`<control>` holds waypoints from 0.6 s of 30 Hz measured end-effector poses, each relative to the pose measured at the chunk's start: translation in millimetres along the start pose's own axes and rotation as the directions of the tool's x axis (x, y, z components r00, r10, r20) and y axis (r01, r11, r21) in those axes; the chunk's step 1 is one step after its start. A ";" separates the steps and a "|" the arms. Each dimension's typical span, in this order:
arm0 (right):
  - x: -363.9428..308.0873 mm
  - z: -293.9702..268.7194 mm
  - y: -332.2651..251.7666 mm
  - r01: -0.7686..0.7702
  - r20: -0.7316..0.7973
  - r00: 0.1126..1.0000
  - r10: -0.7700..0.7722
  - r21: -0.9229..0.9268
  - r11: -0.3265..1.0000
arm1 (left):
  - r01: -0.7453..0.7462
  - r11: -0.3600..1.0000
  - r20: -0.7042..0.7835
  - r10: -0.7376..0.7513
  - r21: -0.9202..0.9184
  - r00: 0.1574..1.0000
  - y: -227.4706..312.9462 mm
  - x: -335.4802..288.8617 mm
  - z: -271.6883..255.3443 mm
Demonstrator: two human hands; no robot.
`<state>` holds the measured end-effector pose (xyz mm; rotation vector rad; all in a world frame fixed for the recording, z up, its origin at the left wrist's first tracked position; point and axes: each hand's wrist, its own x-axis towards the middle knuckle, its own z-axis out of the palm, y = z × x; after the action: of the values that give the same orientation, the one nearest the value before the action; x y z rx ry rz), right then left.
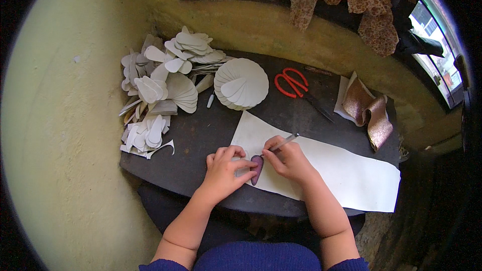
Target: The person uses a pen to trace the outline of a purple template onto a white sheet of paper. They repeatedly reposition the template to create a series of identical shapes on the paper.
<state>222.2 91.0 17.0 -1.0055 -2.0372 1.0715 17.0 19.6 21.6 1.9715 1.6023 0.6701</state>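
Observation:
A long white sheet [351,170] lies slantwise over the dark table, its left end under both hands. My left hand [225,170] rests at that end, with its thumb and forefinger holding a small purple sole-shaped template [257,169] against the sheet. The other left fingers are spread and bent. Faint outlines of the same shape show beside the template, partly covered by the fingers. In my right hand [286,158] is a slim pen [285,141], pinched and tilted, with its tip at the template's upper right edge.
Several piles of white sole-shaped cutouts [188,45] fill the table's [196,130] far left, beside a round fanned stack [246,88]. Red-handled scissors [291,83] lie at the back. Shiny bronze material [376,120] curls at the right. Patterned cloth [371,0] hangs by the window.

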 end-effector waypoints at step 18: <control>-0.5 -1.8 -2.8 0.085 0.010 0.996 -0.084 -0.061 0.995 | 0.011 1.000 0.007 -0.011 0.008 1.000 1.7 1.8 0.5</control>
<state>222.9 90.2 20.2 -0.9384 -2.1103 0.9753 19.0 21.1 22.5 1.9672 1.6134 0.6526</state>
